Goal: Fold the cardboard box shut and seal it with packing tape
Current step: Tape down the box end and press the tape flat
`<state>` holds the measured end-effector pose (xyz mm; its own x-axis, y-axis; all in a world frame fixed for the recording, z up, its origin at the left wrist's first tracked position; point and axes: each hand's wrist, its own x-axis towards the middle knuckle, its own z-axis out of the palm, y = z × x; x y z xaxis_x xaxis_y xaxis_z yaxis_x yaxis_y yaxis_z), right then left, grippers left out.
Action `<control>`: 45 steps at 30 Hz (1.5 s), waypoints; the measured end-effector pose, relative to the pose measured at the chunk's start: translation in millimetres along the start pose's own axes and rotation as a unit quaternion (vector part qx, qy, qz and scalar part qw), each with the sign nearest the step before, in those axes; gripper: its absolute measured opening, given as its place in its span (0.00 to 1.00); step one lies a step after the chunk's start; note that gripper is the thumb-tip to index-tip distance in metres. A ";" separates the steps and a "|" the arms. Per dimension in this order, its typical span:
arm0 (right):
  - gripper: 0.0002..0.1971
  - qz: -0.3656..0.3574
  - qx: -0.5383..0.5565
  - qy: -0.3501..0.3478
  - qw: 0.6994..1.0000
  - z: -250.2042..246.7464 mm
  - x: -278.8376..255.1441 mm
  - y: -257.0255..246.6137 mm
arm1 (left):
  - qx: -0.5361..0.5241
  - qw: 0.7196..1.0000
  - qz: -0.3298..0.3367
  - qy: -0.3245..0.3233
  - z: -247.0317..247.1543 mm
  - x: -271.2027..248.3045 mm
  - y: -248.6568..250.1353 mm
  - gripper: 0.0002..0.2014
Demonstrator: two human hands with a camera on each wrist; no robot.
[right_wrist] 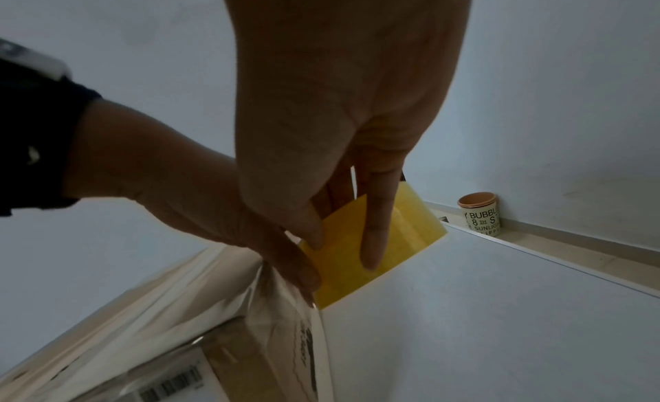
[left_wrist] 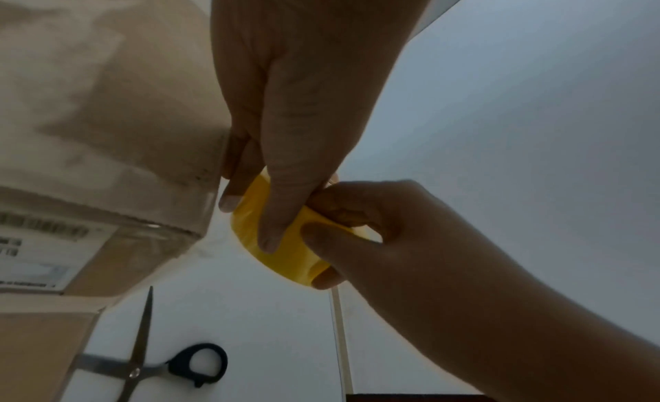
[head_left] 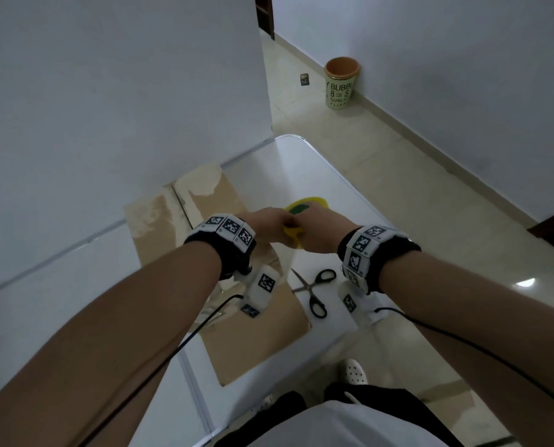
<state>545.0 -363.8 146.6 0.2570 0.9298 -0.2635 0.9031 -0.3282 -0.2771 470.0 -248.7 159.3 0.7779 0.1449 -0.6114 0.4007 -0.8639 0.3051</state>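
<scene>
The brown cardboard box (head_left: 178, 217) stands on the white table (head_left: 304, 169), its top flaps lying flat with a seam between them; a barcode label (left_wrist: 39, 233) and shiny film cover its side. Just right of the box, both hands hold a yellow packing tape roll (head_left: 305, 204) above the table. My left hand (head_left: 274, 221) curls thumb and fingers round the roll (left_wrist: 282, 255). My right hand (head_left: 320, 235) pinches the roll's outer band (right_wrist: 410, 233) between thumb and fingers. Whether a tape end is lifted I cannot tell.
Black-handled scissors (head_left: 314, 290) lie open on the table close to the box's near right corner, below my hands. A small printed bin (head_left: 340, 82) stands on the floor by the far wall. A white wall runs along the table's left side.
</scene>
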 end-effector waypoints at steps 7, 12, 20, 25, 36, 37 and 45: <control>0.10 0.166 0.179 0.229 0.942 8.6 -20.5 49.7 | -0.067 0.998 -0.013 -0.002 0.1 1.1 -7.6 0.22; 0.14 0.215 0.138 -0.093 0.962 50.1 -29.5 59.0 | -0.129 0.991 -0.005 -0.016 0.8 4.9 -5.6 0.23; 0.35 0.150 0.059 -0.245 0.956 122.7 -28.1 36.9 | -0.202 0.979 -0.001 -0.016 3.1 8.8 -13.1 0.19; 0.35 0.140 -0.020 -0.182 0.973 142.3 -34.4 39.2 | -0.241 0.970 0.009 -0.039 4.3 10.5 -12.4 0.14; 0.20 0.172 0.011 -0.118 0.978 142.7 -39.1 49.0 | -0.280 0.958 0.007 -0.066 7.7 10.8 -13.5 0.14; 0.19 0.183 0.005 -0.118 0.976 140.9 -40.8 50.5 | -0.282 0.957 0.007 -0.066 7.7 10.7 -14.1 0.14; 0.16 0.222 0.014 -0.125 0.967 127.6 -47.7 54.1 | -0.322 0.942 0.016 -0.088 7.7 8.7 -12.6 0.13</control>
<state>537.6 -447.2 26.3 0.5224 0.6283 -0.5765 0.7121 -0.6933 -0.1103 468.0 -240.3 144.6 0.7256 -0.0071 -0.6881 0.6328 -0.3859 0.6713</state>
